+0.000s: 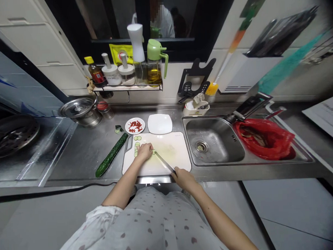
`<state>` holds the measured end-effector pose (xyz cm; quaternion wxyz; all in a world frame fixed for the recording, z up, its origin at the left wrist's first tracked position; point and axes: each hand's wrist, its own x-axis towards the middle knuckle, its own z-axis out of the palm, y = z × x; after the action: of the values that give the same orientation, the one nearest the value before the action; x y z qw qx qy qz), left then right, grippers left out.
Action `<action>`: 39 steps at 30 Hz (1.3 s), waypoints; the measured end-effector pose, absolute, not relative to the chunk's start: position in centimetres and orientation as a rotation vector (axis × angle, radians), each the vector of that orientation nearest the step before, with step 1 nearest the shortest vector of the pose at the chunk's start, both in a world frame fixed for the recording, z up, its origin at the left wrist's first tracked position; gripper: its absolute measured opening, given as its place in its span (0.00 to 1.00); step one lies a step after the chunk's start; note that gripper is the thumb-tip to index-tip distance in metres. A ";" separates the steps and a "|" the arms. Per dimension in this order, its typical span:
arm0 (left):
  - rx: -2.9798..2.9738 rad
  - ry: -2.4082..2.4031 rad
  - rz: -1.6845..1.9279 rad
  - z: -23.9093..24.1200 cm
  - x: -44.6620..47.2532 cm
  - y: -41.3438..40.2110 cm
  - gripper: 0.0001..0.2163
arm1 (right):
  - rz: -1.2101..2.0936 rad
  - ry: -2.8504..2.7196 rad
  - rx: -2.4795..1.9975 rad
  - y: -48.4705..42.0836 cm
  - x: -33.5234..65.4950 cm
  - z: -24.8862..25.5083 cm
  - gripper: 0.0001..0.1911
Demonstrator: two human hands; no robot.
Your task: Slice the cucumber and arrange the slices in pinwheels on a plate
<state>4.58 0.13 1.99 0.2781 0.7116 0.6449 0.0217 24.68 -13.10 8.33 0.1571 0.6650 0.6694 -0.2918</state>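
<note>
A kitchen knife (165, 162) lies in the grip of my right hand (184, 178), its blade slanting up and left over the white cutting board (180, 148). At the blade's tip, the curled fingers of my left hand (145, 151) are closed at a small pale-green cucumber slice (153, 151); what lies under the fingers is partly hidden. More cucumber slices (137, 138) sit along the board's left side, some partly covered by my left hand. A whole dark-green cucumber (111, 156) rests on the counter left of the board.
Behind the board stand a plate of chopped red pieces (135, 131) and a white plate (160, 124). Cucumber ends (118, 129) lie near them. To the right are the sink (210, 140) and a red plastic bag (265, 145). A steel pot (85, 115) and a seasoning shelf (127, 88) are at the back.
</note>
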 end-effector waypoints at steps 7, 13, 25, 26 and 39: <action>1.829 1.699 0.126 2.0 4.9 -0.2 0.09 | -0.805 1.920 1.916 -13.0 24.7 8.2 0.16; 1.757 1.744 0.192 2.1 4.6 -0.7 0.11 | -0.821 1.964 1.895 -12.9 25.4 9.2 0.17; 1.409 1.985 0.398 2.2 -0.5 -3.7 0.11 | -0.858 1.913 1.976 -12.6 27.7 9.5 0.17; 1.395 1.999 0.399 2.1 -1.1 -4.0 0.11 | -0.858 1.908 1.981 -12.6 27.9 9.3 0.17; 1.405 2.096 0.293 1.2 -3.8 -4.5 0.11 | -0.861 1.898 1.986 -12.1 28.2 8.5 0.18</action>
<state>-3.81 -4.45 1.16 0.2962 0.5284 0.7880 0.1101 28.21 -12.11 8.51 0.1308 0.6840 0.6536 -0.2964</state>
